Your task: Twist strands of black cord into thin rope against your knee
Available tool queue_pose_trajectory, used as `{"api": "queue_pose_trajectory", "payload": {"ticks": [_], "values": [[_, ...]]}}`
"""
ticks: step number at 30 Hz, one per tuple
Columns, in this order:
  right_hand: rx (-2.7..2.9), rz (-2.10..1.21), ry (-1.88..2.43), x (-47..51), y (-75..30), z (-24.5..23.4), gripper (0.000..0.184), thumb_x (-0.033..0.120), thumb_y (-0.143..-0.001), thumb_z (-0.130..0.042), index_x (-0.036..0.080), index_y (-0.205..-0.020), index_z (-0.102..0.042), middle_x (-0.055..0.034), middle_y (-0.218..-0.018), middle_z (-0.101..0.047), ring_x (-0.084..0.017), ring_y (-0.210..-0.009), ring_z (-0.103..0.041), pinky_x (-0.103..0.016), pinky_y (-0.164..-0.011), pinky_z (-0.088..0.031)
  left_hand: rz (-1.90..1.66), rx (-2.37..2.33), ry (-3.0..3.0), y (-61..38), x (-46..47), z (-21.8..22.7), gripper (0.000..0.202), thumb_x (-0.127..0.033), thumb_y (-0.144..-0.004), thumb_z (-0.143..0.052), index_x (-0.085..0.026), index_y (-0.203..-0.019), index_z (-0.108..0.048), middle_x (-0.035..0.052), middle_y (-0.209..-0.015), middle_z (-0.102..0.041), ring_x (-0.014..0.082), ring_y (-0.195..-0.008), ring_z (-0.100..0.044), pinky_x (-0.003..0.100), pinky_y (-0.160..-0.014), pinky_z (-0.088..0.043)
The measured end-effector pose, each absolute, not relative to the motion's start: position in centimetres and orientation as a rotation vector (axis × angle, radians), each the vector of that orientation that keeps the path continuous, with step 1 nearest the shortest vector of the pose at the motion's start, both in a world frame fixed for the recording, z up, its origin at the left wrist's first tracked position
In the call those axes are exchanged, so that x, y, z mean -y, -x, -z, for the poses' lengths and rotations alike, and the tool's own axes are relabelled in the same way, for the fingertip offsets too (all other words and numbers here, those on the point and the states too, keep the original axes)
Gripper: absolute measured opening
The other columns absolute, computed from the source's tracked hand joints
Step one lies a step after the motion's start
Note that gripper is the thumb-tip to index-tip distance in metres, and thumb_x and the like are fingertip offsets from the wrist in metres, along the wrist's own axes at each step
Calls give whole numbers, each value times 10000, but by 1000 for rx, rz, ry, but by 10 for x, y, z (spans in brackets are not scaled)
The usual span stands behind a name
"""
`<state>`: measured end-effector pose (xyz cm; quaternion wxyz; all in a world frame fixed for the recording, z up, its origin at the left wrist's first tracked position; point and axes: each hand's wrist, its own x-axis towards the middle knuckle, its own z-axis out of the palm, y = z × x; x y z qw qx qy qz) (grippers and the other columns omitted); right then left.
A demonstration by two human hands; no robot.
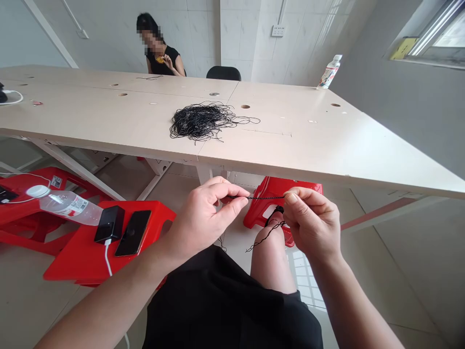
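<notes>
A thin black twisted cord (267, 198) is stretched nearly level between my two hands, above my lap. My left hand (214, 213) pinches one part of it between thumb and fingers. The other part is gripped by my right hand (310, 218), its thumb pressed against the bent index finger. Below the right hand a loose, wavy tail of the cord (264, 238) hangs toward my knee. Another thin dark end (222, 245) dangles under my left hand. On the table ahead lies a tangled heap of black cord (199, 121).
The long pale table (319, 145) has its edge just beyond my hands. At left, red stools (72, 264) hold a bottle (70, 206), a black charger (109, 224) and a phone (133, 232). Another red stool (267, 191) stands under the table. A person (165, 55) sits opposite.
</notes>
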<state>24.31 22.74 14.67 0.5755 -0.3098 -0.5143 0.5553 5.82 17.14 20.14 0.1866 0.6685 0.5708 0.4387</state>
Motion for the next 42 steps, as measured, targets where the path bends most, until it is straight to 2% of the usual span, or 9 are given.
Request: {"api": "queue_pose_trajectory", "payload": {"ticks": [6,12,18,23,32,38,42], "values": [[1189,-1294,721,-224,-244,-145,104,283,-746,-706,182,-759,-683,52,-515,-429,-26,-437,-335,-180,-399,-268,-1271,-1583,-1939,-60,-168,-203,107,-170,-785,-599,-198,-833,-690,-5,-771,-620,74,-673,-557,174,-554,-440],[1179,-1307,719,-222,-245,-146,111,290,-741,-710,184,-758,-681,45,-539,-461,-24,-440,-336,-184,-402,-272,-1282,-1567,-1951,-60,-168,-205,109,-167,-789,-595,-205,-841,-683,-8,-765,-614,74,-669,-550,181,-570,-441],[1224,-1269,711,-220,-247,-146,100,275,-756,-692,177,-759,-672,43,-539,-455,-32,-445,-334,-189,-397,-261,-1260,-1590,-1927,-61,-169,-205,95,-225,-818,-574,-201,-822,-666,-6,-780,-620,82,-696,-559,185,-615,-445],[1234,-1270,724,-220,-246,-144,102,279,-761,-684,178,-766,-669,39,-540,-461,-41,-448,-325,-203,-402,-260,-1206,-1584,-1857,-63,-168,-207,194,-309,-861,-513,-182,-789,-640,5,-791,-631,105,-758,-578,208,-707,-454],[1198,-1315,709,-222,-243,-144,105,283,-759,-692,180,-764,-672,43,-533,-450,-33,-447,-321,-196,-409,-252,-1139,-1610,-1666,-60,-169,-206,300,-416,-872,-467,-198,-876,-673,2,-660,-580,108,-611,-532,213,-549,-432],[1190,-1309,743,-222,-244,-143,138,310,-744,-701,178,-762,-663,40,-550,-465,-39,-448,-322,-203,-408,-272,-1231,-1486,-1470,-56,-169,-205,321,-428,-873,-460,-203,-977,-666,31,-770,-612,119,-714,-572,240,-658,-485],[1190,-1307,758,-224,-244,-142,145,316,-741,-701,180,-770,-658,48,-525,-441,-43,-443,-310,-204,-405,-274,-1291,-1401,-1331,-54,-169,-209,282,-371,-860,-484,-175,-943,-670,59,-872,-632,114,-702,-584,245,-640,-494]]}}
